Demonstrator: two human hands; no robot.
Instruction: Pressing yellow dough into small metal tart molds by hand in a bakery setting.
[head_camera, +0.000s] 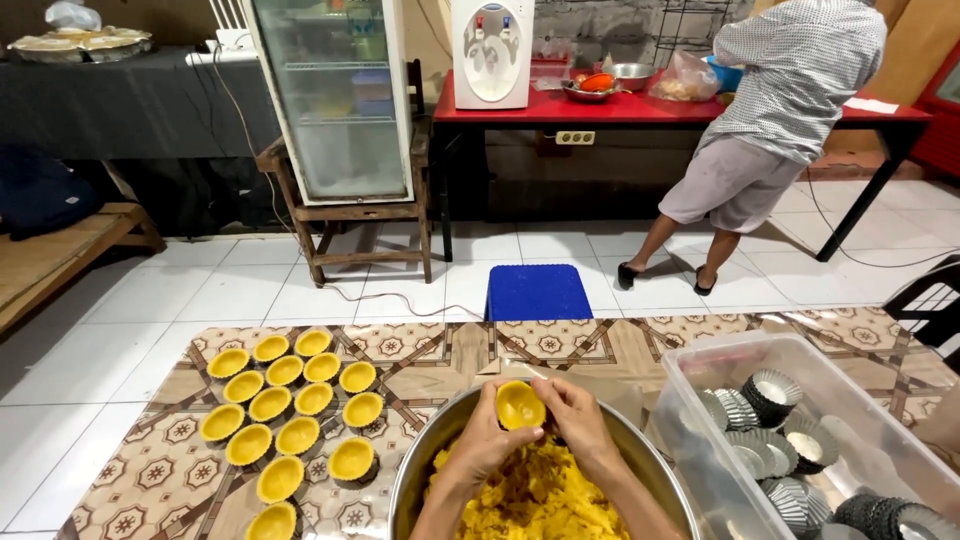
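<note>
Fingers of both hands close together around one small tart mould (520, 404) lined with yellow dough, the left hand (482, 432) cupping it from one side and the right hand (578, 420) from the other, thumbs pressed at its rim. It is held just above a large steel bowl (425, 455) of yellow dough (535, 500). Filled moulds (290, 400) sit in rows on the patterned table (420, 350) to the left; a clear plastic bin (700, 370) of empty fluted moulds (770, 395) stands to the right
</note>
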